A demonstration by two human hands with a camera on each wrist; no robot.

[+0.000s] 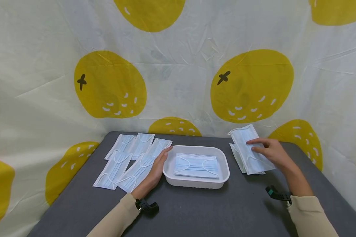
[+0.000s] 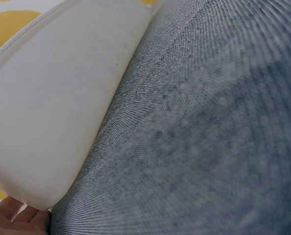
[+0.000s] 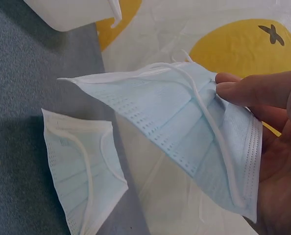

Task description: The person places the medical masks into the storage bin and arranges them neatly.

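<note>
A pale blue face mask (image 1: 247,146) is pinched between the thumb and fingers of my right hand (image 1: 270,151), lifted above the table. The right wrist view shows the held mask (image 3: 184,127) folded at an angle, with its ear loop hanging across it. Below lies another mask (image 3: 82,166) on the table. My left hand (image 1: 158,166) rests with fairly straight fingers along the left side of a white plastic tray (image 1: 195,183). Inside the tray lies a face mask (image 1: 196,166), flat, with ear loops on top; whether others are beneath cannot be told.
Several face masks (image 1: 143,161) lie spread, partly overlapping, left of the tray. The dark grey table (image 1: 195,214) meets a white curtain (image 1: 178,82) printed with yellow fruit along its back edge. Each wrist wears a black strap (image 1: 146,206).
</note>
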